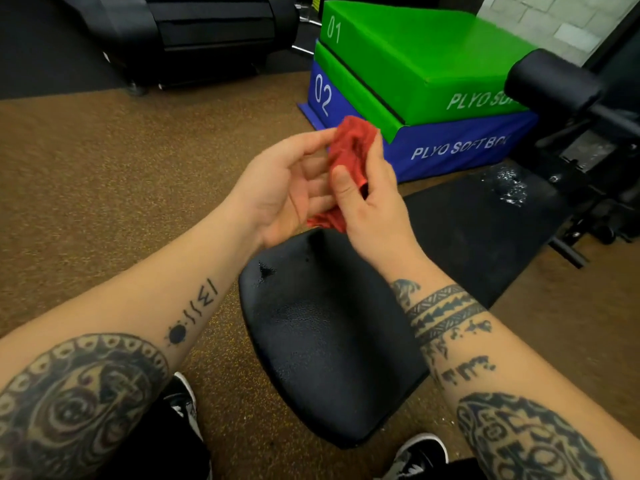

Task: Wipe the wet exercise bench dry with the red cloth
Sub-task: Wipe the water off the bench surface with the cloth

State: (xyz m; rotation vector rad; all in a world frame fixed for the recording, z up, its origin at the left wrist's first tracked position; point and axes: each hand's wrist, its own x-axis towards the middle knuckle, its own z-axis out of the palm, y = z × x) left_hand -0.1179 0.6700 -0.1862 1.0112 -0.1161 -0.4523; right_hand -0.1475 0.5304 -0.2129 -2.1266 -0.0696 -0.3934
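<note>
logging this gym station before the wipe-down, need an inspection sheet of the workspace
surface: black bench, droplets pooled at its far end.
job's things: red cloth bunched up, held above the bench, clear of the droplets.
clutter: nothing seen.
grippers: right hand pinches the red cloth; left hand at its upper edge, grip unclear.
cables: nothing seen.
surroundings: green plyo box stacked on blue plyo box, black roller pad, speckled brown floor.

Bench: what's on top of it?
Water drops glisten on the bench near its far end. The red cloth and right hand hide part of the middle.
</note>
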